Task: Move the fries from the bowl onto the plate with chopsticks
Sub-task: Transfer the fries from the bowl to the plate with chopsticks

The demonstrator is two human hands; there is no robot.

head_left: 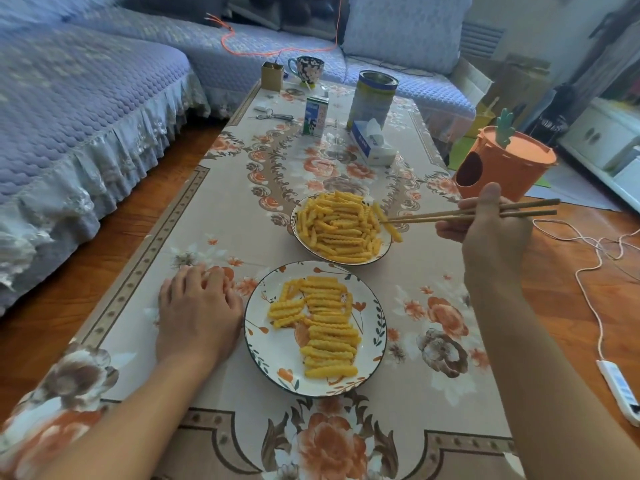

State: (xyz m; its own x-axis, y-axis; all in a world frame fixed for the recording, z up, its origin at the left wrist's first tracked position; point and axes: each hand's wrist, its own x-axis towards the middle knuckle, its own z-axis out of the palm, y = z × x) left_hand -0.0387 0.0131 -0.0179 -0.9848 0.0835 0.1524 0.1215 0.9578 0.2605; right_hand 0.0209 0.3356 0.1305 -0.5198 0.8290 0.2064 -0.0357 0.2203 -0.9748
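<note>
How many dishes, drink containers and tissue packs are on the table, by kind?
Dishes: 2, the bowl and the plate
Drink containers: 3, the mug, the milk carton and the tin can
Tissue packs: 1, the tissue pack
Total: 6

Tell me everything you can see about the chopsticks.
The chopsticks are a pair of thin, plain tan sticks, wood or bamboo by the look. The right hand grips them near the thick ends, which poke out past it to the right. They lie nearly level, pointing left, close together. Their tips reach over the right rim of the bowl and pinch one crinkle-cut fry, which hangs tilted over the rim.
</note>
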